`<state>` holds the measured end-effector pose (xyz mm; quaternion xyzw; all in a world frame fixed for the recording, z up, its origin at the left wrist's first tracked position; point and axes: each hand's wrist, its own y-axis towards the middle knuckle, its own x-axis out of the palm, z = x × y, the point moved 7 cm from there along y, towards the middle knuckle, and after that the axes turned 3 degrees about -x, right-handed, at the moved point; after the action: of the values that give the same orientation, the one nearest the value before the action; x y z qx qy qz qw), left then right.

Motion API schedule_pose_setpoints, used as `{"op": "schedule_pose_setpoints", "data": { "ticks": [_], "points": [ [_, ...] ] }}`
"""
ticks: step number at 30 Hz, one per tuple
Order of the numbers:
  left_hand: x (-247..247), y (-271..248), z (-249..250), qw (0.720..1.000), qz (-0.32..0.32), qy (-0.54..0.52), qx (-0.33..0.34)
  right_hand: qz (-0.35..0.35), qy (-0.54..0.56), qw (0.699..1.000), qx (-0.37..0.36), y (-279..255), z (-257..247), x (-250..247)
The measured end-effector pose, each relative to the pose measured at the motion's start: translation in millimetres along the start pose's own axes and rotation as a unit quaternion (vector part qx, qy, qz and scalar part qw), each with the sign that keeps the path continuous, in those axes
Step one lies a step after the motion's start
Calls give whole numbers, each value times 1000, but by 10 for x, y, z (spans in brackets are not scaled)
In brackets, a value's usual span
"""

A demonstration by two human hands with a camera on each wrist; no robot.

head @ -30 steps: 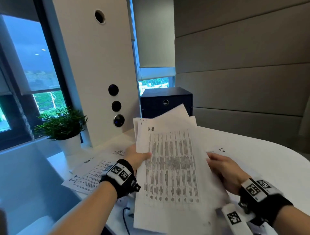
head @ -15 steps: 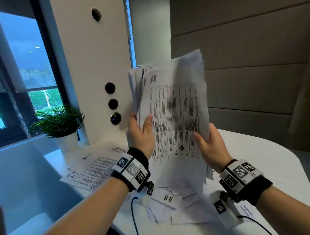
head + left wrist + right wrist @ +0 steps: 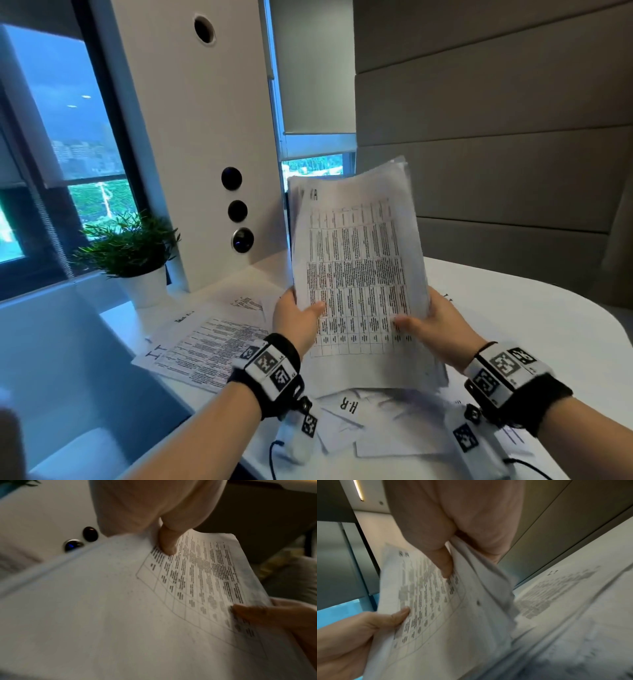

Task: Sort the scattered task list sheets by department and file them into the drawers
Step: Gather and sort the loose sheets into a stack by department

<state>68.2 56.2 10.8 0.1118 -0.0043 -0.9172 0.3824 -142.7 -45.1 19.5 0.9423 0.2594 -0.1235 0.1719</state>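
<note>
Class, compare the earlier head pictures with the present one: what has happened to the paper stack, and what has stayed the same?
The H.R stack, lying low and tilted a second ago, was raised upright, then lowered slightly toward the table. The left hand and right hand keep gripping its sides. The I.T sheets and potted plant stayed put.

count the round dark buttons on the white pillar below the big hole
3, stacked in a column: top button, middle button, and bottom button, chrome-ringed with a blue glow. None seem hidden.
</note>
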Motion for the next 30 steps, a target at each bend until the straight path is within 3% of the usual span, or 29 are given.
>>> {"op": "schedule_pose_setpoints", "data": {
  "ticks": [3, 5, 7, 10, 18, 21, 24, 30],
  "points": [
    [-39, 36, -46, 994, -79, 68, -28, -4, -82, 997, 14, 126, -16, 20],
    [-59, -11, -178, 971, -166, 155, -70, -15, -142, 989, 34, 186, 42, 57],
    [-223, -28, -331, 936, -191, 273, -113, -13, -181, 982, 49, 217, 121, 69],
    [-614, 121, -513, 889, -137, 422, -117, -26, -215, 974, 66, 217, 209, 129],
    [-1565, 357, -1010, 826, 9, 504, -253, -50, -240, 969, 27, 319, 128, 427],
    [-1750, 297, -991, 817, 21, 504, -280, -63, -238, 969, 19, 372, 92, 528],
    [-1911, 285, -996, 827, 59, 471, -301, -81, -267, 960, 19, 447, 84, 653],
    [-2032, 402, -1149, 843, 15, 439, -310, -96, -310, 945, 44, 601, 131, 858]
  ]
}}
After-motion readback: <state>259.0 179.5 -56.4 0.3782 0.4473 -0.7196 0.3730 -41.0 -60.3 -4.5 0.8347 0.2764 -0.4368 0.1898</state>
